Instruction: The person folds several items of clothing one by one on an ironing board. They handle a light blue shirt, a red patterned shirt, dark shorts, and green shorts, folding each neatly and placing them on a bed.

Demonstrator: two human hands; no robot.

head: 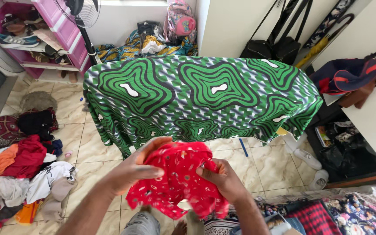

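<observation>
- A person stands at a table draped in a green, black and white wave-patterned cloth (201,93), holding a bunched red garment with small pale printed motifs (177,176) in both hands, just in front of the table's near edge and above the floor.
- The left hand (133,167) is closed on the garment's left side, thumb lying across the top of the fabric and fingers curled under it.
- The right hand (223,178) grips the garment's right side, fingers pinched tight into the folds so that the cloth gathers between the two hands.
- The lower part of the red garment hangs loose below the hands, over the person's grey trousers (142,223).
- A heap of mixed clothes in red, orange, white and black (18,172) lies on the beige marble-look tiled floor (85,148) to the left, well apart from the hands.
- A pink shelf unit stacked with shoes (35,32) stands at the far left, with a black pedestal fan (83,17) just beside it.
- A pink child's backpack (180,19) rests on a pile of colourful fabric against the back wall, behind the table.
- Black bags (275,45) hang on the pale wall at the right; a navy and red bag (349,76) sits further right.
- White slippers (307,159) lie on the tiles right of the table, and a floral and red-checked fabric (323,211) fills the lower right corner.
</observation>
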